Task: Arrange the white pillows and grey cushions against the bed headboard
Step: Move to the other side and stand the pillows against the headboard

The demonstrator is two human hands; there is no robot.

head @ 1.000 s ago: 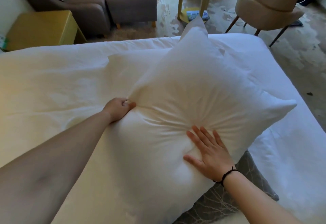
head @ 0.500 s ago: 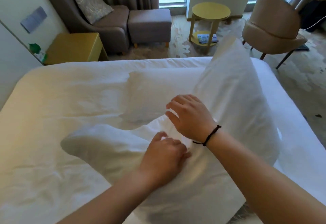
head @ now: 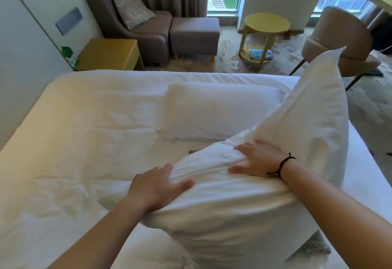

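Item: one large white fabric pillow (head: 265, 194), held in both my hands over the white-sheeted bed (head: 84, 131).

Left to right: my left hand (head: 157, 186), a thin ring on one finger, is closed on the pillow's bunched near-left edge, thumb on top, fingers curled under the fabric. My right hand (head: 257, 159), a black cord bracelet at the wrist, lies spread and flat on the pillow's top face, pressing it, clasping nothing. The pillow tilts, its far corner raised at the right. A second white rectangular pillow (head: 216, 109) lies flat on the bed beyond it. A patterned grey cushion (head: 316, 245) shows beneath the held pillow's near-right edge.
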